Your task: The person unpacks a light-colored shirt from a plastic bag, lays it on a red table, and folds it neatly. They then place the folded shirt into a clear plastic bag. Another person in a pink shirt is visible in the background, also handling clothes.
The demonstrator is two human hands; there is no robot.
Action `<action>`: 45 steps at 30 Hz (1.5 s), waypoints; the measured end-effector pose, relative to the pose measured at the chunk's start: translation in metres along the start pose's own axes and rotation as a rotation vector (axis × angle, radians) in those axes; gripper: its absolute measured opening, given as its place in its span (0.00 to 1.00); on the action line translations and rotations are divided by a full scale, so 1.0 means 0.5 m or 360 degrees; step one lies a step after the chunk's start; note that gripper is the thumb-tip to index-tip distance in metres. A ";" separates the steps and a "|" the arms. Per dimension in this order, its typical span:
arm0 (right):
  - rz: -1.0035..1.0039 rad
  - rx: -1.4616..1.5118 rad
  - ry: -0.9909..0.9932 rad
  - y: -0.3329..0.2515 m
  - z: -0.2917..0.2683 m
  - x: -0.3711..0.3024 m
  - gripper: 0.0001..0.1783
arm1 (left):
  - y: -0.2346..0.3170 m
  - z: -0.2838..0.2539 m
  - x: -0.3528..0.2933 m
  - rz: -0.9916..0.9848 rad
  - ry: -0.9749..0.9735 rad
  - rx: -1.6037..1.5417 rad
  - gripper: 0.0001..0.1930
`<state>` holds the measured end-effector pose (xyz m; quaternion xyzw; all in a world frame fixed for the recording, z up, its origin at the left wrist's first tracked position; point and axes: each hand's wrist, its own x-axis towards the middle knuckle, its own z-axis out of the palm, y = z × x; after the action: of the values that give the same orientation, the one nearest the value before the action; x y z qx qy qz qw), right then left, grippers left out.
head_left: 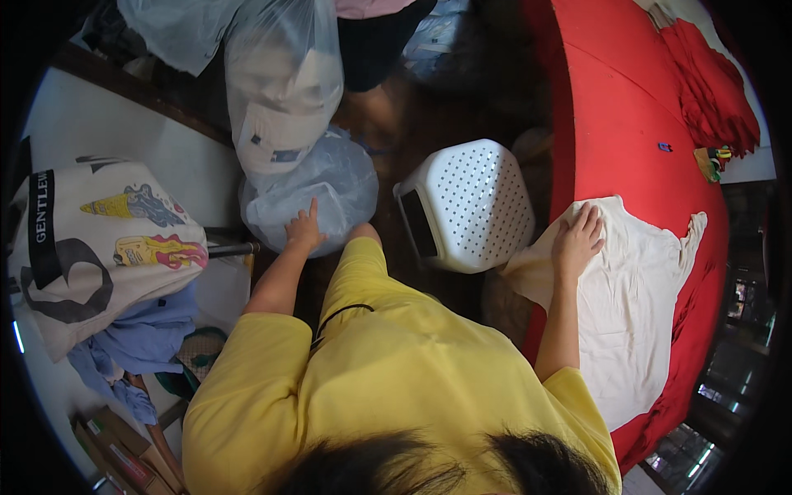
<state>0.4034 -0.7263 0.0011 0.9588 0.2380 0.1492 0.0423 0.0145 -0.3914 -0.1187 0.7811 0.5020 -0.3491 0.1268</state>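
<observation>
My right hand (pixel 580 239) lies flat, fingers stretched out, on the upper left part of a white shirt (pixel 631 305). The shirt is spread on a red cloth (pixel 610 107) covering a table to my right. Away on the left, my left hand (pixel 305 228) is at the near side of a clear plastic bag (pixel 346 177), index finger extended and nothing visibly gripped. Whether it touches the bag is hard to tell. A second clear bag (pixel 285 82), holding something white, rests against the first.
A white perforated plastic stool (pixel 478 202) stands between my knees and the table. A printed cloth bag (pixel 107 239) hangs at left above blue clothing (pixel 148 338). Crumpled red fabric (pixel 714 91) and a small blue clip (pixel 665 147) lie on the table's far part.
</observation>
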 end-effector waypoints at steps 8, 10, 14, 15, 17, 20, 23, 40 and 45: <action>-0.0009 0.0017 -0.0008 -0.003 0.004 0.005 0.33 | -0.255 0.045 0.217 -0.0559 0.0387 -0.1426 0.11; -0.0032 0.0082 -0.0002 -0.011 0.020 0.009 0.33 | -0.390 -0.013 0.254 -0.0752 0.1369 -0.3500 0.08; 0.0035 -0.0026 0.0008 0.008 -0.003 -0.002 0.34 | -0.348 -0.212 0.185 -0.1030 0.1990 -0.2717 0.41; 0.0023 0.0000 0.0004 -0.003 -0.004 0.006 0.34 | -0.343 -0.211 0.176 -0.0954 0.1863 -0.2141 0.43; 0.0039 0.0034 0.0001 -0.011 -0.011 0.013 0.34 | -0.330 -0.194 0.185 -0.0764 0.1541 -0.1002 0.46; 0.0079 0.0053 -0.0015 -0.016 -0.016 0.014 0.34 | -0.251 -0.197 0.169 -0.0827 0.0777 -0.0522 0.44; 0.0123 0.0065 -0.0070 -0.014 -0.024 0.016 0.36 | -0.223 -0.197 0.210 -0.0859 0.0784 -0.0586 0.41; 0.0282 0.0084 -0.0219 -0.049 -0.041 0.036 0.42 | -0.404 -0.451 0.531 -0.0363 -0.0254 0.0810 0.26; 0.0273 0.0057 -0.0262 -0.042 -0.049 0.056 0.43 | -0.313 -0.510 0.660 0.0077 -0.0075 0.0931 0.18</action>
<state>0.4102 -0.6947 0.0285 0.9853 0.1533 0.0689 0.0316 0.0676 0.0506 -0.1319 0.7879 0.3584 -0.4937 -0.0839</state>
